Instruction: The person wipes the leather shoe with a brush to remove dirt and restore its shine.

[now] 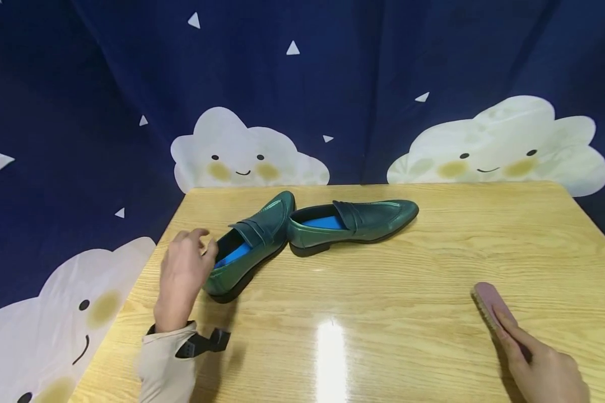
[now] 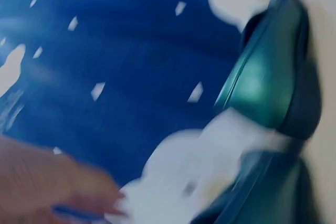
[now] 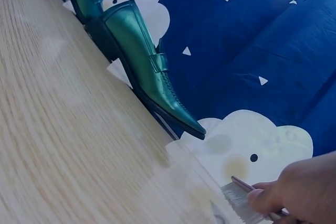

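Two green loafers with blue insoles lie on the table. The left loafer (image 1: 254, 240) points away to the upper right, and its toe meets the heel of the right loafer (image 1: 355, 221), which points right. Beside the left loafer's heel is my left hand (image 1: 185, 268), fingers loosely bent and thumb side overlapping the shoe's opening; it is blurred in the left wrist view. My right hand (image 1: 547, 358) grips a brush (image 1: 491, 299) with a pinkish back at the table's right. Pale bristles (image 3: 242, 203) show in the right wrist view.
The wooden table (image 1: 383, 291) carries a bright light reflection near its front. Behind and to the left hangs a dark blue curtain (image 1: 353, 84) printed with smiling clouds and white triangles. A black strap (image 1: 201, 344) circles the left wrist over a beige sleeve (image 1: 166, 364).
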`<move>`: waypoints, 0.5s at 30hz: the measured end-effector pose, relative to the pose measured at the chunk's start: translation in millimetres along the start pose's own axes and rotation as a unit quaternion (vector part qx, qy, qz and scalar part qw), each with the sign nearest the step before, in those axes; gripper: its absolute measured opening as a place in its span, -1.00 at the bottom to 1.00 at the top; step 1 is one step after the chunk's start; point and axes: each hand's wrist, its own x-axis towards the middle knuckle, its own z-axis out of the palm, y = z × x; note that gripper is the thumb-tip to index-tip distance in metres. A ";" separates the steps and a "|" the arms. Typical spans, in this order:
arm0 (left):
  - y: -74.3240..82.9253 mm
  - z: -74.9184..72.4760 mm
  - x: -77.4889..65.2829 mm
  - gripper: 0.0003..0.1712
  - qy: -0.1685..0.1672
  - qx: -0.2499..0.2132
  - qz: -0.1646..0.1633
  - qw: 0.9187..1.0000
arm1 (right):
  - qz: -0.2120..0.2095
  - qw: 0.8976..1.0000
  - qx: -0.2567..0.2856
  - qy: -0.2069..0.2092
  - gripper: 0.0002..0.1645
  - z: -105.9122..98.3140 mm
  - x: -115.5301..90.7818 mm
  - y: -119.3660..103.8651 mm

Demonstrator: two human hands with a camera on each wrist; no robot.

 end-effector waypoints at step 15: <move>56.8 125.8 53.0 -0.62 -0.104 -0.143 0.205 0.963 | -0.040 0.999 0.006 0.000 -0.52 -0.9 -3.7 2.4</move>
